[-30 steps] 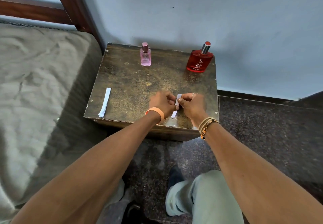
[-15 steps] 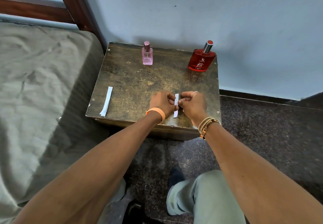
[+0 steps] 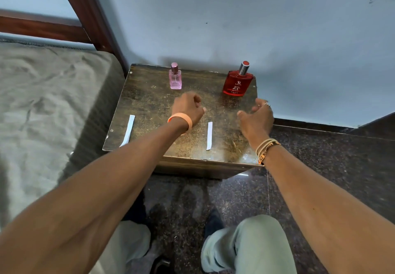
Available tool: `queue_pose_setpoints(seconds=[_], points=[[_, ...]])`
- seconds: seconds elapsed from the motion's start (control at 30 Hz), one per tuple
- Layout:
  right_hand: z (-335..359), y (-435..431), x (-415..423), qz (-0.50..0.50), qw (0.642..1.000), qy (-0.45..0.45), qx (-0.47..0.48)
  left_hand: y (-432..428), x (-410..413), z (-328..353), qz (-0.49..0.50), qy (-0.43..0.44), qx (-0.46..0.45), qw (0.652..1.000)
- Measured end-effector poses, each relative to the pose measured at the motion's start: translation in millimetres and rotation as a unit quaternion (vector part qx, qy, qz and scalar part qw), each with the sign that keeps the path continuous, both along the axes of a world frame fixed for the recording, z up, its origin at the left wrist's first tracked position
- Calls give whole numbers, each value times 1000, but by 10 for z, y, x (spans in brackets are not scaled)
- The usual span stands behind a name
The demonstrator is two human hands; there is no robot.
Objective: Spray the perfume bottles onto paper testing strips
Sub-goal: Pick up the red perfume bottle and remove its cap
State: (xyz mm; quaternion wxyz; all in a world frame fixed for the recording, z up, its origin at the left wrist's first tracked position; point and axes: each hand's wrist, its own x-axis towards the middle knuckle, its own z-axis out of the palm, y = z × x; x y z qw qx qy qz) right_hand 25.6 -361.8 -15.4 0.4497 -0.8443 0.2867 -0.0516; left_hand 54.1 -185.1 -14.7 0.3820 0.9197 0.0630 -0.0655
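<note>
Both hands hover empty over the counter, left hand loosely curled near the pink bottle, right hand open near the red bottle, a paper strip lying between them

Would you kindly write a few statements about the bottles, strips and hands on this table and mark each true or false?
1. The pink bottle and the red bottle both stand upright at the back of the table. True.
2. The right hand holds the red bottle. False: it is open and short of the bottle, holding nothing.
3. Two strips lie flat on the table, the left strip near the left edge and the right strip between the hands. True.
4. The left hand pinches a strip. False: it is loosely curled and empty.
5. The red bottle is the smaller one. False: the pink one is smaller.
</note>
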Motion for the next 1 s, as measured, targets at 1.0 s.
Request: queue_pose_setpoints(seconds=[1.0], points=[[235,-274,391,137,990,6,-41,-715,561,233,-93,-28,-73,993]])
